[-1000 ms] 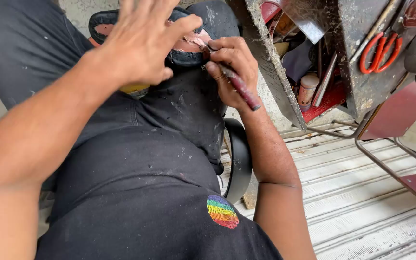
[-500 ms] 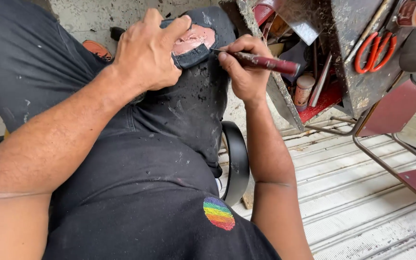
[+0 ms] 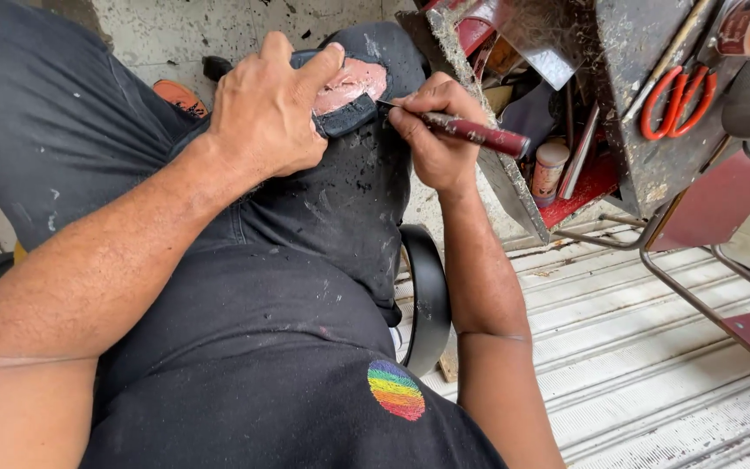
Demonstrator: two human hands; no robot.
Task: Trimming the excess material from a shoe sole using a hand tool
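The floor (image 3: 653,365) at 4 o'clock was ribbed pale metal; a stained concrete wall (image 3: 219,26) stood at 12. At 2 o'clock an open, grimy toolbox (image 3: 653,165) held red-handled scissors (image 3: 674,100), a small bottle (image 3: 549,169) and blurred tools. On the knee, the left hand (image 3: 266,113) clamped a black shoe (image 3: 349,100) with pink sole. The right hand (image 3: 436,139) pinched a dark red tool (image 3: 470,132), tip touching the sole.

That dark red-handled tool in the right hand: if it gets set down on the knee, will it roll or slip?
The red-handled tool looks round and slim, so it would probably roll off the sloped knee. Its glossy handle may be slippery. The right hand pinches it near the tip, suggesting it is light and stiff.
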